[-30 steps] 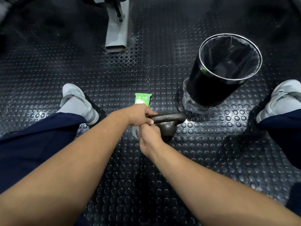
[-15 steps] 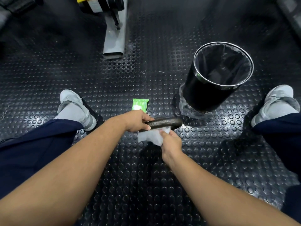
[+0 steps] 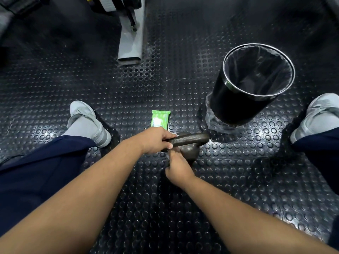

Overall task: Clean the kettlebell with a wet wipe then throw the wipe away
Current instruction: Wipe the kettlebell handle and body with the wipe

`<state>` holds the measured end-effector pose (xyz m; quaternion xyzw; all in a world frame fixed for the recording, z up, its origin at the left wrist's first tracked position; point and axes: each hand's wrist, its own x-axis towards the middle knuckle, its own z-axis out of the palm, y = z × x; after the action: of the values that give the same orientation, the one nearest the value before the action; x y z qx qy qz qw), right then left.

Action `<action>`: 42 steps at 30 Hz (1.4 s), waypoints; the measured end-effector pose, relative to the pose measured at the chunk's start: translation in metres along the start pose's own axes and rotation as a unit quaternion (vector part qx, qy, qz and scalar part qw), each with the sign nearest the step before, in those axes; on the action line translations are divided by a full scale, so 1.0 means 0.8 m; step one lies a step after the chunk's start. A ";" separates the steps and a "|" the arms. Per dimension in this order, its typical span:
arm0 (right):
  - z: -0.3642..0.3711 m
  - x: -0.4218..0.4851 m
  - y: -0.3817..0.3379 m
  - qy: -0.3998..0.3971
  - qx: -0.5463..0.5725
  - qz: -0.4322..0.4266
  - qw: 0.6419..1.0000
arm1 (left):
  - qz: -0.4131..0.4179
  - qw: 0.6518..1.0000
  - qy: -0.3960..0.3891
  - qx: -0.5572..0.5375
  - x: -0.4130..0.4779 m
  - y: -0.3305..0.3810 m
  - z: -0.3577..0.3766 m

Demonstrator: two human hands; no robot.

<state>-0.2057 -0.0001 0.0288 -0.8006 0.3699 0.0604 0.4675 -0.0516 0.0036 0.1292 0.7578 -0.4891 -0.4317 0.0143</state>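
The right grip [image 3: 178, 169] is covering nearly all of the wet wipe [image 3: 168, 157], leaving just 1 pale sliver showing, and is hiding the near side of the kettlebell [image 3: 190, 142]. The left grip [image 3: 156, 140] is concealing the handle's left end and overlapping the green packet [image 3: 159, 120], whose print is showing too small to read. The picture's edges are cutting off the grey machine [image 3: 130, 43] and the right shoe [image 3: 319, 116].
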 end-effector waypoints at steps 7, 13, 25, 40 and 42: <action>0.006 -0.002 -0.024 0.040 0.348 0.120 0.929 | -0.008 0.999 0.013 0.032 0.001 0.000 0.007; -0.016 0.000 -0.030 0.072 0.578 0.173 0.794 | -0.006 0.999 0.035 0.028 -0.006 0.002 0.014; -0.013 0.003 -0.017 0.015 0.206 0.082 0.975 | 0.005 0.988 0.071 0.138 0.001 0.005 0.017; 0.002 0.007 -0.019 0.025 0.094 0.011 0.995 | 0.005 0.952 0.107 0.286 -0.010 0.041 0.015; 0.007 0.010 -0.027 0.060 0.293 0.084 0.951 | 0.005 0.954 0.104 0.282 -0.011 0.042 0.017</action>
<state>-0.1845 0.0062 0.0376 -0.5969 0.4642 -0.0596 0.6516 -0.0864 -0.0019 0.1415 0.7694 -0.5903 -0.1949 -0.1471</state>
